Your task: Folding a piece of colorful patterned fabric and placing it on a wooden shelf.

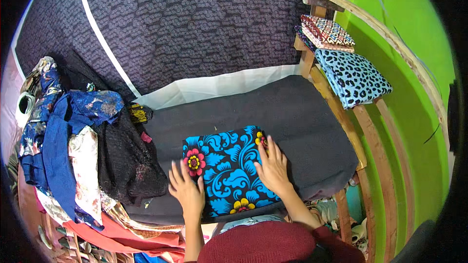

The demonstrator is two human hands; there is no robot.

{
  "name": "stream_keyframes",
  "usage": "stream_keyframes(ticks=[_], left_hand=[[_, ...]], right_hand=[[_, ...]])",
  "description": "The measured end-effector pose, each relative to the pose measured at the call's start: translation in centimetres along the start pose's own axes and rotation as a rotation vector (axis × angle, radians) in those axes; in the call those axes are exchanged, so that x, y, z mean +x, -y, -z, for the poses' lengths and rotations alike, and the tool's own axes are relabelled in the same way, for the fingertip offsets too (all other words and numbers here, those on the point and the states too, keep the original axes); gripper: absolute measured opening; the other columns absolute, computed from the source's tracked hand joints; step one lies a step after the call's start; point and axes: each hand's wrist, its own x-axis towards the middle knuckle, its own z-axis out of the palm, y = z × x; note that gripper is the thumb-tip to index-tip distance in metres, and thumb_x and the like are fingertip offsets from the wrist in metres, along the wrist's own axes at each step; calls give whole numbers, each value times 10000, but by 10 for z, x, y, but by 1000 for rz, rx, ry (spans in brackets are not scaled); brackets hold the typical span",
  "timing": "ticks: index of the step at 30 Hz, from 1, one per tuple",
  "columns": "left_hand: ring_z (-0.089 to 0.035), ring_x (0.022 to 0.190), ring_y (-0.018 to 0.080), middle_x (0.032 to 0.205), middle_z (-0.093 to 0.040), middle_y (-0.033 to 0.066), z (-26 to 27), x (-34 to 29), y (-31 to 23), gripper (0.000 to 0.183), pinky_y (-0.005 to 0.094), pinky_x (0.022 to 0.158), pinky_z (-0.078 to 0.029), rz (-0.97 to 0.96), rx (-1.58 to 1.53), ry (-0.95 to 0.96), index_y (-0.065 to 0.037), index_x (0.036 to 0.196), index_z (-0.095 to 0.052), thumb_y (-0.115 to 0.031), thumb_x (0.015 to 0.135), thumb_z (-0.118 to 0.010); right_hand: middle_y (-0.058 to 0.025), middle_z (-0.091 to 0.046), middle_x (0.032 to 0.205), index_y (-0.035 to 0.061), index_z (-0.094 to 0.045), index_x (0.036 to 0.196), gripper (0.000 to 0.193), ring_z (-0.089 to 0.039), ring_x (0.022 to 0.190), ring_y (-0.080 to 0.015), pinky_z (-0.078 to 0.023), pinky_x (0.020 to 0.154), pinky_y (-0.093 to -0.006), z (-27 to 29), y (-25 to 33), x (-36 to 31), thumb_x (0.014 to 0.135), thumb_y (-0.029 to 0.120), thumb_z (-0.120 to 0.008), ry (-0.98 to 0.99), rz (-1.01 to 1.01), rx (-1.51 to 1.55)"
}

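A folded cloth [229,170], black with blue leaf scrolls and red and yellow flowers, lies flat on a dark padded surface [312,126] in front of me. My left hand [187,190] rests at the cloth's left edge with its fingers spread. On the opposite side my right hand [273,168] lies over the right edge, fingers stretched out and touching the cloth near a yellow flower. Neither hand grips anything. The cloth looks squared and smooth, with its near edge close to my body.
Loose garments [73,141] in blue, white and black are heaped on the left. A wooden frame [363,122] runs along the right, bearing a folded blue leopard-print cloth [353,78] and patterned folded cloths [329,34]. A dark patterned hanging [204,24] covers the back; a green wall [419,24] stands right.
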Motion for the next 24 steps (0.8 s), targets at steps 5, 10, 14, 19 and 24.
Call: stream_keyframes(ticks=[5, 10, 14, 19, 24], left_hand=[[-138, 1353, 366, 1475, -201, 102, -28, 30, -13, 581, 661, 995, -88, -354, 65, 64, -213, 1358, -377, -449, 842, -503], [-133, 1365, 325, 1481, -199, 50, -53, 38, -6, 831, 709, 961, -101, -145, -6, 180, -207, 1389, -317, -662, 725, -519], [-192, 1345, 346, 1479, -199, 84, -48, 46, 4, 883, 681, 990, -6, 29, 36, 227, -120, 1407, -260, -700, 759, -415], [-331, 1279, 358, 1338, -423, 176, -56, 97, 18, 656, 679, 986, -17, 42, 81, 117, -57, 1305, -420, -551, 883, -331], [-485, 1141, 362, 1135, -574, 186, -85, 119, 31, 449, 554, 966, -301, -44, -236, 142, -48, 1132, -557, -399, 904, -397]], right_hand=[[-161, -187, 1464, 180, -389, 1346, 532, -159, 1345, -369, -112, 980, -676, -26, 47, 23, 873, 408, -477, 158, 342, -32], [-97, -328, 1418, 205, -398, 1346, 609, -231, 1339, -281, -115, 1046, -573, -61, 12, 28, 840, 540, -447, 104, 317, -37], [-128, -340, 1406, 139, -414, 1329, 622, -227, 1333, -323, -95, 1026, -621, -49, -23, 58, 855, 541, -417, 164, -11, -82], [-141, -318, 1415, 122, -404, 1328, 567, -219, 1334, -333, -135, 1025, -621, -42, -18, 84, 890, 483, -400, 227, -61, -217], [-89, -485, 1292, 130, -504, 1242, 497, -377, 1260, -257, -189, 1020, -596, -77, 15, 87, 874, 456, -433, 219, 281, 19]])
